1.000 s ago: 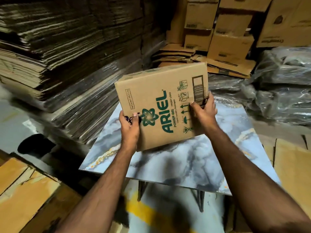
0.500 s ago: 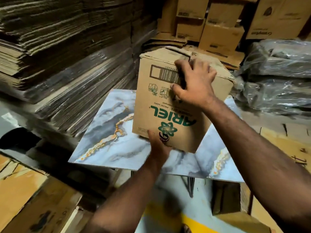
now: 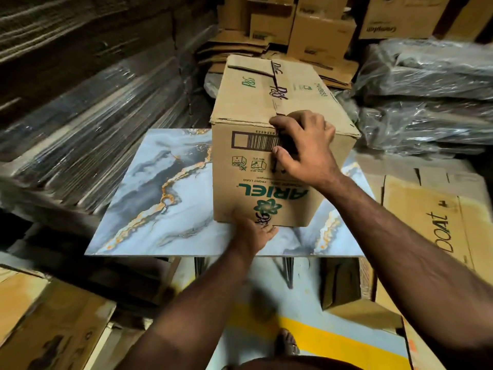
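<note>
1. Right hand (image 3: 306, 148) curls over the top front edge of the cardboard box (image 3: 256, 102), with its fingers on the flap and its thumb beside the barcode. The arm reaches in from the right.
2. Left hand (image 3: 256, 232) grips the box's bottom front edge, fingertips hidden beneath.
3. Green print on the front reads "ARIEL" and "FRONT LOAD", upside down. The top flaps show "P&G".
4. The box stands on the right side of the marble-patterned table (image 3: 165, 188).
5. A flat carton (image 3: 432, 225) at right bears handwritten "DOAT".
</note>
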A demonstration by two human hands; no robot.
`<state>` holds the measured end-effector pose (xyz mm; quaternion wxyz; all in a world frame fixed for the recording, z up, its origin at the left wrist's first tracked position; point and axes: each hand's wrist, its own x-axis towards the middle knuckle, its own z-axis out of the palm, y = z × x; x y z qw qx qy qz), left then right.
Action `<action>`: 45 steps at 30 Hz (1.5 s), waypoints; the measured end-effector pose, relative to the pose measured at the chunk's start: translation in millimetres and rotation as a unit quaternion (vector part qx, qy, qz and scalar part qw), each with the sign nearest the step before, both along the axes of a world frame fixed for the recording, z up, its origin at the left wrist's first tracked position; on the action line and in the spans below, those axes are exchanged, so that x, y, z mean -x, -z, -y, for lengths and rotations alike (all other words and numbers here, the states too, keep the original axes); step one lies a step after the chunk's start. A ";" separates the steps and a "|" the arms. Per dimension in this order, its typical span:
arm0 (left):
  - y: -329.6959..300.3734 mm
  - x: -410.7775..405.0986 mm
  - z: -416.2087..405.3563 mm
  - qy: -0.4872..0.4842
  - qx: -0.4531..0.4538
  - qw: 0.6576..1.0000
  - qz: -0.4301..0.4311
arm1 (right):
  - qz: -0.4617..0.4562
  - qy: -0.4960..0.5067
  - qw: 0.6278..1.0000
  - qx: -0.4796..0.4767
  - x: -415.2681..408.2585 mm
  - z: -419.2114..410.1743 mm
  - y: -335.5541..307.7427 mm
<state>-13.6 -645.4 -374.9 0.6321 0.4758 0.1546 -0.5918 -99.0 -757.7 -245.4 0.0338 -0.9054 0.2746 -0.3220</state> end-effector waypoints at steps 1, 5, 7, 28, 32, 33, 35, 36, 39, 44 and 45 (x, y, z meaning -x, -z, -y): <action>1.5 -2.2 -2.6 0.002 0.012 1.000 -0.024 | 0.008 0.001 1.000 -0.007 -0.6 0.6 3.9; -5.5 -8.5 0.8 0.088 0.009 0.995 0.035 | 0.001 0.004 0.999 -0.033 2.8 -0.7 26.8; -20.3 -17.8 2.0 0.143 0.003 0.981 0.132 | 0.002 0.020 0.999 -0.036 4.8 -1.1 28.6; -185.9 -88.2 65.7 0.297 -0.150 0.526 0.783 | 0.102 0.020 0.960 -0.259 -16.6 54.3 -22.5; -182.3 -77.5 94.3 0.356 -0.289 0.551 0.697 | 0.096 0.024 0.954 -0.282 -35.5 82.3 -39.0; -183.2 -74.6 102.9 0.359 -0.309 0.563 0.677 | 0.112 0.021 0.950 -0.292 -44.8 87.6 -42.9; -187.8 -68.3 118.7 0.362 -0.347 0.581 0.642 | 0.163 0.014 0.926 -0.341 -64.6 95.4 -49.8; -189.9 -66.3 126.7 0.365 -0.362 0.585 0.627 | 0.196 0.014 0.906 -0.376 -74.7 98.7 -51.9; -188.7 -66.9 147.0 0.376 -0.405 0.587 0.591 | 0.258 0.048 0.864 -0.429 -94.7 111.1 -48.7; -190.3 -70.6 165.5 0.376 -0.442 0.576 0.576 | 0.282 0.099 0.844 -0.445 -92.2 131.3 -25.3; -188.9 -73.8 169.8 0.377 -0.446 0.575 0.573 | 0.292 0.099 0.843 -0.441 -90.0 134.8 -24.9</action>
